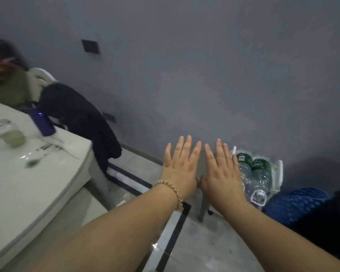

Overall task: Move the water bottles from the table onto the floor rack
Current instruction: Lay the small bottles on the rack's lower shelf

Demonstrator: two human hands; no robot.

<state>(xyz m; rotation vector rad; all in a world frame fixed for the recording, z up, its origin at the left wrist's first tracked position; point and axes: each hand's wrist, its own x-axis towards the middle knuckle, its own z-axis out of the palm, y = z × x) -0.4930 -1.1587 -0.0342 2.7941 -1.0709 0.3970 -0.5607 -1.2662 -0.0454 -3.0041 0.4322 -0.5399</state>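
In the head view, both forearms reach forward over the tiled floor [214, 242]. The left hand [180, 167] and the right hand [222, 173] are held flat side by side with their backs to the camera. The fingers are straight and slightly spread, the thumbs are close together, and neither hand holds anything. A beaded bracelet [170, 193] circles the left wrist.

The water bottles [260, 173] are in the white floor rack [280, 169], which stands against the grey wall [204, 75] just beyond the right hand. They are clear with green labels. Two are plain to see and a third white-capped end shows lower down, but the right hand covers the rack's left side, so the full number cannot be told.

At the left, the white table [37, 193] is cut off by the frame edge and blurred. On it are a blue container [44, 124], a smeared glass jar [10, 134] and a spoon [32, 162]. Whether the blue container is a water bottle cannot be told. Behind the table a dark garment [82, 122] hangs over a white chair [40, 75], hiding most of it. A blurred person [6, 75] sits at the far left, half out of frame. Blue patterned cloth [294, 205] fills the lower right corner.
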